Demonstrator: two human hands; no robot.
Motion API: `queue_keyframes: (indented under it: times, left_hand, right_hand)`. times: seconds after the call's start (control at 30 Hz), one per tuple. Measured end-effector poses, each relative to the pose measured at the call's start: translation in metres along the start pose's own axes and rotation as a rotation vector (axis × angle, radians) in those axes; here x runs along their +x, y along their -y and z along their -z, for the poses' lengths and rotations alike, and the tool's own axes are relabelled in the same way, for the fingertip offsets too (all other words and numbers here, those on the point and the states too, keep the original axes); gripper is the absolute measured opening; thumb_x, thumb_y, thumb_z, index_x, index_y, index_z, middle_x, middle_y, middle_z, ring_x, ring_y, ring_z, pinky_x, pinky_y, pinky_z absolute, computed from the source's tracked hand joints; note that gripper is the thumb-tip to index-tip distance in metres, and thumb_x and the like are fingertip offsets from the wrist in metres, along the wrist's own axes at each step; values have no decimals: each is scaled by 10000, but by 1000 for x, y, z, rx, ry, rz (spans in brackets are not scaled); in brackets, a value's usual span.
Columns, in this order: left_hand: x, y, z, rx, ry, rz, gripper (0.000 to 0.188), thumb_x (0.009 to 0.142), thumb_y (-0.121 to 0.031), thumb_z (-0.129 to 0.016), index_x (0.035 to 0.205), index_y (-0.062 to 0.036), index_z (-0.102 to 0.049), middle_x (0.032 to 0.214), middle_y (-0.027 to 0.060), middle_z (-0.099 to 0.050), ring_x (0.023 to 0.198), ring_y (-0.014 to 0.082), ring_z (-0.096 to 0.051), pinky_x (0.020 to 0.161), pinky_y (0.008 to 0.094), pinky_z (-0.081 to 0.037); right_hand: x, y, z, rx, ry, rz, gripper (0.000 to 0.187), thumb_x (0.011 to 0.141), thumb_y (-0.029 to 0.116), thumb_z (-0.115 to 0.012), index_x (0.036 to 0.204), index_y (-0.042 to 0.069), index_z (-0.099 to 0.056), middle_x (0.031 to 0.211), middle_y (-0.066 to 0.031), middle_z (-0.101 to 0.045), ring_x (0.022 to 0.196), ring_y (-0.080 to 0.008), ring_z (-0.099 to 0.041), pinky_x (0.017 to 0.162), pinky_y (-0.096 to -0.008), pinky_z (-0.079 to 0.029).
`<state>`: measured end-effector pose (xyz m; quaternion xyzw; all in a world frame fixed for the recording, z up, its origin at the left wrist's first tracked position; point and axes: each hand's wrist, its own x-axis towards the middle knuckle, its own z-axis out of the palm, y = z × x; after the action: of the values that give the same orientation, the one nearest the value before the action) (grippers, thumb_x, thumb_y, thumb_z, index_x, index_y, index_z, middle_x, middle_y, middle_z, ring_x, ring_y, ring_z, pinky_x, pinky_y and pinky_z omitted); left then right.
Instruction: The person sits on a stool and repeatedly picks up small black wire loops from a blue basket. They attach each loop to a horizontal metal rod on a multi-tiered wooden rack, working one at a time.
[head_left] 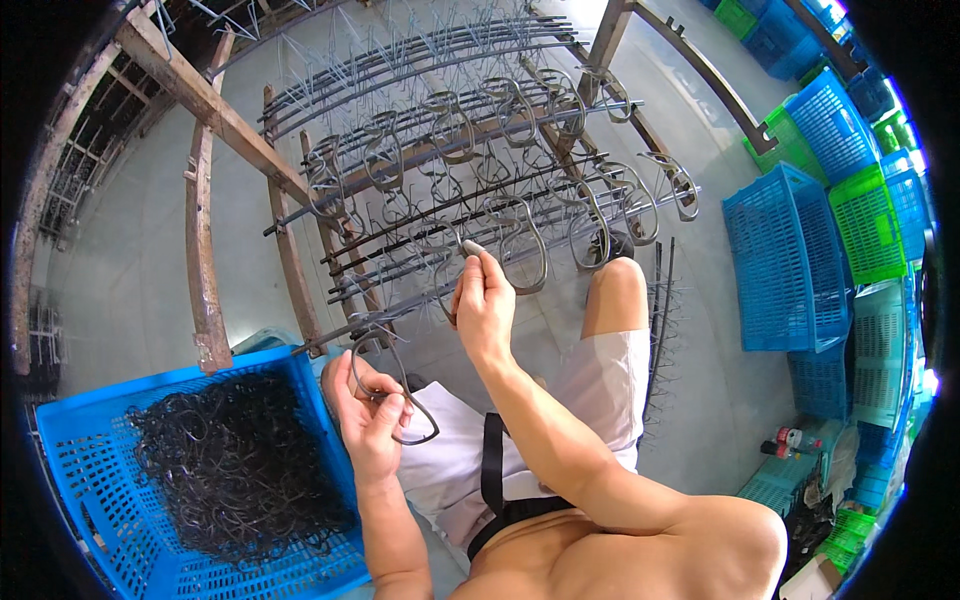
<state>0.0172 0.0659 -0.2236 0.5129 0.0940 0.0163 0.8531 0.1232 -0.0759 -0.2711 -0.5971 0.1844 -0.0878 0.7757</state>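
My left hand point(372, 415) is closed round a dark, thin curved frame point(434, 424), shaped like goggle rims, held in front of my left thigh. Reaching forward, my right hand point(485, 305) has its fingers pinched together at a similar looped grey frame point(543, 262) on the near bar of a rack point(430, 150). Its fingertips hide the exact point of contact. More grey looped frames point(452, 128) hang in rows from the rack's thin metal bars and wire hooks. Left of my left hand stands a blue plastic crate point(85, 410) with a tangled heap of black frames point(235, 460).
Rusty brown metal posts point(200, 240) and beams rise at the left. My right knee point(617, 290) is close to the rack's near right end. Blue crates point(785, 265) and green crates point(865, 220) stack along the right side. Bottles point(795, 440) lie at the lower right.
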Motion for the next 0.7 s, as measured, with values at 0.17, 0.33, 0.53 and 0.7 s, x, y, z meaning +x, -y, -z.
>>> queue_keyframes:
  times: [0.17, 0.33, 0.53, 0.7]
  left_hand:
    - [7, 1, 7, -22, -60, -70, 520, 768, -87, -648, 1217, -5, -399, 819, 62, -536, 648, 119, -499, 562, 225, -454]
    - [7, -1, 14, -157, -91, -65, 291, 803, -33, -631, 1060, -26, -493, 887, 74, -550, 681, 140, -547, 626, 237, -475]
    - [9, -4, 24, -244, -117, -25, 150, 836, -32, -610, 962, -24, -529, 958, 94, -548, 763, 178, -580, 662, 275, -499]
    - [13, 1, 23, -280, -65, -54, 130, 871, -11, -531, 999, 1, -551, 1000, 116, -575, 802, 183, -614, 726, 260, -531]
  right_hand:
    - [-6, 4, -7, -13, 6, 1, 302, 966, 188, -438, 1199, 9, -507, 534, 32, -417, 414, -42, -392, 364, -207, -326]
    - [-17, -1, -21, -409, -37, 309, 268, 933, 125, -493, 1163, -5, -540, 556, -70, -458, 464, -118, -402, 451, -261, -381]
    - [-12, 10, -20, -491, -61, 290, 265, 929, 138, -499, 1146, -7, -548, 568, -138, -468, 457, -176, -408, 461, -294, -392]
    - [-10, 18, -13, -537, -10, 250, 272, 926, 135, -502, 1155, -5, -547, 579, -152, -482, 458, -184, -402, 468, -290, -394]
